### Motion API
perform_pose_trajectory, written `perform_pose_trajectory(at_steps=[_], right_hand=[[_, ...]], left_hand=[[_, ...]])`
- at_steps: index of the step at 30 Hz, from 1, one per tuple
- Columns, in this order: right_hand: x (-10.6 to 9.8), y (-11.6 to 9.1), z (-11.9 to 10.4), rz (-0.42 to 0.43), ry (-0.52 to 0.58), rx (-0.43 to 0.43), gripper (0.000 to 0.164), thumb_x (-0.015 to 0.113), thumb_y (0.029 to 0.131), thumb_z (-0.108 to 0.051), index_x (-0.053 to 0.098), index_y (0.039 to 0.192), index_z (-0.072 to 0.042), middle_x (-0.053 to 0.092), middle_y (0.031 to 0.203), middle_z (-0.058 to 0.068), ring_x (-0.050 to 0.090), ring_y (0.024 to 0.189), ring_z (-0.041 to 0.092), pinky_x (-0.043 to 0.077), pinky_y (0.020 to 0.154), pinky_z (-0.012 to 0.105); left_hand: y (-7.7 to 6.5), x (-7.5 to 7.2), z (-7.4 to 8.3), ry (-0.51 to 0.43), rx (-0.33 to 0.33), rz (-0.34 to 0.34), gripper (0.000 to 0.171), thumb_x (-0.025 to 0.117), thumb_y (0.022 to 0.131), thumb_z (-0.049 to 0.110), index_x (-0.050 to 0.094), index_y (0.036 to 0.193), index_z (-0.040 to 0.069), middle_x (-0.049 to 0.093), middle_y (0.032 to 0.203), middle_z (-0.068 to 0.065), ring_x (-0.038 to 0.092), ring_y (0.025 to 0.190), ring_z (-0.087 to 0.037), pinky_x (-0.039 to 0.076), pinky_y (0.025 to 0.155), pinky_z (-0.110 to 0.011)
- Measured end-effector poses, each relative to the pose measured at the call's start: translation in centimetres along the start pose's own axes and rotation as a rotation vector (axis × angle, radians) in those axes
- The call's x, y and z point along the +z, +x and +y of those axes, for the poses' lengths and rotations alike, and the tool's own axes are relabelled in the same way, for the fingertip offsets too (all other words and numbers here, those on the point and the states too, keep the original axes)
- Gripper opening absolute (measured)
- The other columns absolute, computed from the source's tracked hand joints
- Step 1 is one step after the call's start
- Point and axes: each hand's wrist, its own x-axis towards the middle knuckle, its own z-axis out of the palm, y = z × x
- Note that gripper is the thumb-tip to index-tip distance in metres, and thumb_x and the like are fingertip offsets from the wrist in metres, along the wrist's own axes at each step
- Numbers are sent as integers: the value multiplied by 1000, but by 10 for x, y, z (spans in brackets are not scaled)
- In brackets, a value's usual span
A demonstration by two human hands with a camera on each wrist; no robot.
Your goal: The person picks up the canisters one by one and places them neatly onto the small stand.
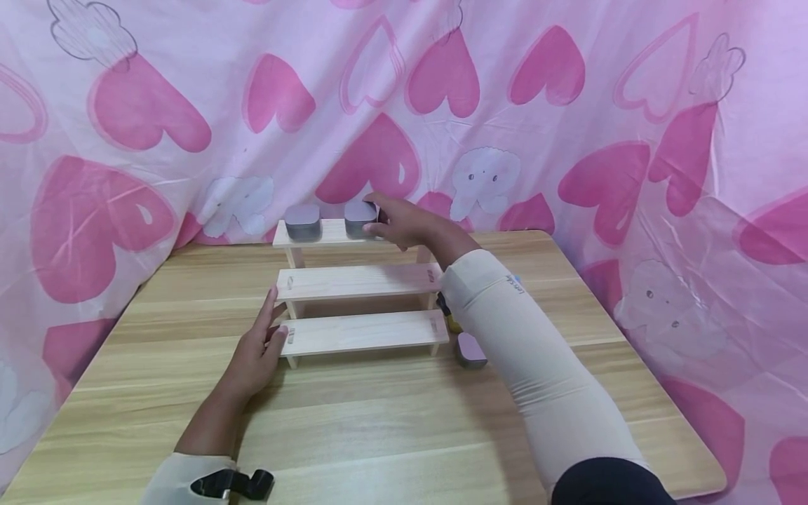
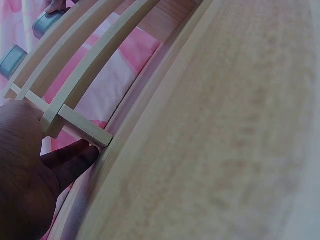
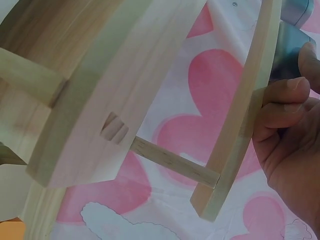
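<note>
A three-step wooden stand [image 1: 362,333] is on the table, its top step at the back. On that top step sit two small grey boxes with rounded corners: one [image 1: 303,223] at the left, the other [image 1: 358,217] near the middle. My right hand [image 1: 404,223] pinches the middle box between thumb and fingers; in the right wrist view its lower fingers [image 3: 282,107] lie against the step's edge. At the stand's left end, my left hand [image 1: 252,358] holds the lower steps, with fingers [image 2: 75,167] under the bottom step beside its leg.
Beside the stand's right end is another grey box [image 1: 470,350] with a lilac top. A black and yellow thing [image 1: 452,321] is mostly hidden behind the right sleeve [image 1: 524,351]. A pink heart-print cloth [image 1: 366,56] hangs behind the wooden table [image 1: 353,435].
</note>
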Motion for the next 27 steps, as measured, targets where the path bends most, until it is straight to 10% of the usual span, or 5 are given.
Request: perform_pose_trajectory(at_steps=[8, 19, 27], right_hand=[[-1, 0, 1, -2, 0, -6, 59, 63, 112, -24, 33, 162, -13, 57, 114, 13, 55, 79, 24, 51, 56, 29], [-3, -6, 8, 25, 71, 31, 110, 74, 106, -27, -11, 177, -28, 52, 119, 16, 52, 64, 24, 54, 59, 39], [-15, -27, 19, 86, 90, 89, 107, 77, 103, -17, 0, 177, -26, 48, 106, 8, 49, 66, 19, 48, 60, 28]], left_hand=[[0, 0, -1, 2, 8, 1, 78, 42, 116, 8, -1, 178, 28, 41, 173, -26, 62, 140, -53, 52, 111, -65], [0, 0, 1, -7, 3, -1, 78, 42, 116, 10, -1, 178, 30, 41, 173, -25, 62, 141, -53, 52, 112, -65], [-1, 0, -1, -3, 14, 6, 78, 42, 116, 9, 0, 178, 30, 42, 172, -26, 63, 139, -52, 53, 111, -64]])
